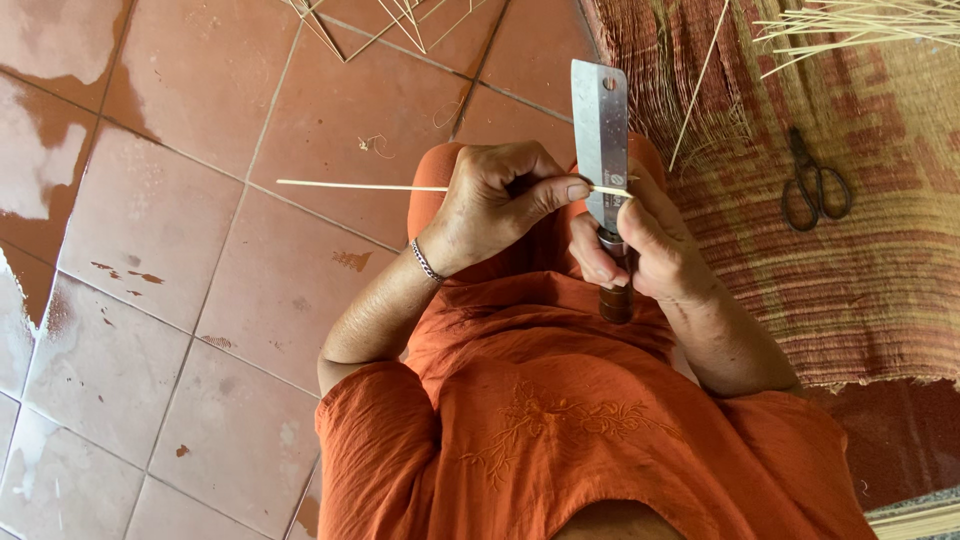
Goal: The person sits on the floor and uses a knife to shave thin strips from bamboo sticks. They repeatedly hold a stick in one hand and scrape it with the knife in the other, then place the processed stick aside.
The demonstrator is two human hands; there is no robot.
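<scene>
While the right hand (650, 250) grips the wooden handle of a cleaver (601, 140), blade upright over the lap, the left hand (495, 205) pinches a thin bamboo sliver (350, 185) against the blade. Scissors (815, 185) lie on the woven mat (880, 290), beside the tiled floor (180, 250).

Two hands, the left (490, 205) and the right (650, 250), work over one broad-bladed cleaver (601, 140) and one thin bamboo sliver (360, 186). One pair of scissors (815, 185) lies on the single woven mat (860, 290), near its right side. One loose bundle of bamboo strips (860, 22) rests at the mat's top edge; its strips are too many to count. One bracelet (426, 261) circles the left wrist.
</scene>
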